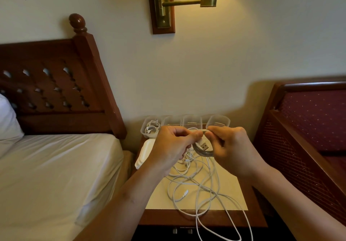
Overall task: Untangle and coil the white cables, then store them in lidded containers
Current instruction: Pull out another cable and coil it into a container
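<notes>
I hold a small coil of thin white cable (203,151) up between my two hands, above the cream-topped wooden worktop (230,194). My left hand (172,145) has its fingers curled in, with thumb and forefinger pinching the strand that runs across the top of the coil. My right hand (232,147) is curled too. It pinches the same strand just beside the left and steadies the loops hanging below.

The silver USB plug (205,145) sits inside the ring. I judge I am wrapping or tucking this end so the coil will not spring open. I hold it raised so its loops do not catch in the loose tangle of white cables (194,186) spread on the worktop beneath, some of which trail over the front edge.

A row of four clear plastic containers (219,118) stands at the back against the wall, open and within reach. The leftmost container (142,131) already has a coiled cable in it, and the other three look empty from here. The white plastic lids (145,152) lie at the left side of the worktop, just in front of that container, ready for closing.

By my reckoning one cable is stored, this one is nearly bound, and the tangle below is left to sort.
</notes>
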